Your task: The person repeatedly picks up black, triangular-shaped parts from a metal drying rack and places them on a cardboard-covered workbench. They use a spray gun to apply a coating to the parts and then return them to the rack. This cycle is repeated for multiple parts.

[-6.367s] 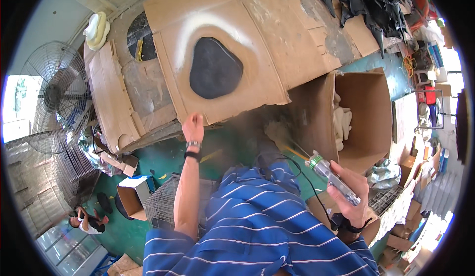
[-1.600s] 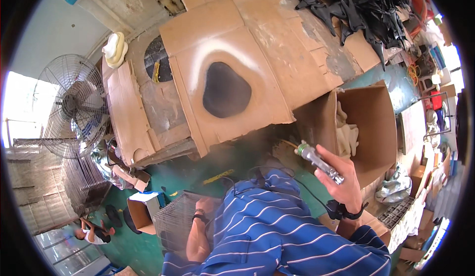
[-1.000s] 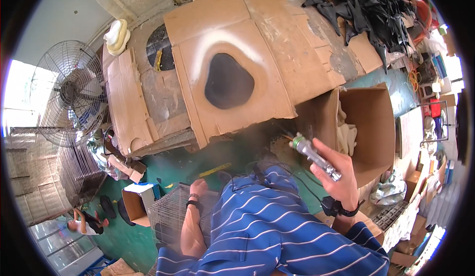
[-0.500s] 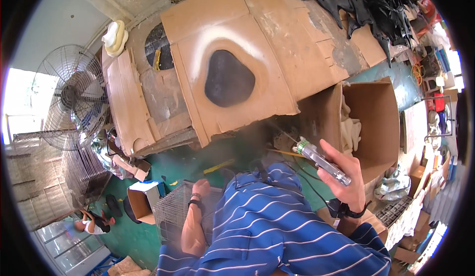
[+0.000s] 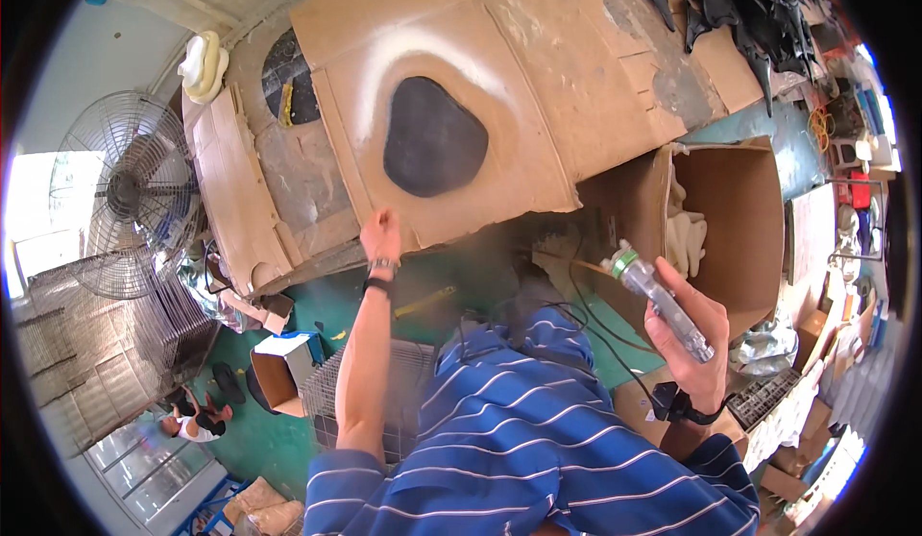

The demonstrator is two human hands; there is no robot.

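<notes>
In my right hand (image 5: pixel 693 344) is a metal spray gun (image 5: pixel 661 304) with a green collar, pointing up and left, away from the cardboard box beside it. My left hand (image 5: pixel 381 236) is at the near edge of the cardboard sheet (image 5: pixel 480 214), its fingers curled together; whether anything is between them is hidden. On that sheet lies a flat black piece (image 5: pixel 435 137), shaped like a rounded triangle, with a whitish sprayed band curving around its far side. It is apart from both hands.
An open cardboard box (image 5: pixel 735 238) with pale soft pieces (image 5: pixel 684 238) stands at the right. Black pieces (image 5: pixel 740 8) are heaped at the far right of the table. A wire fan (image 5: pixel 125 195) stands left. Hoses (image 5: pixel 610 329) hang near my legs. A person (image 5: pixel 197 421) is at lower left.
My left hand has risen from beside the wire rack to the near edge of the cardboard. My right hand has moved slightly right, still holding the spray gun.
</notes>
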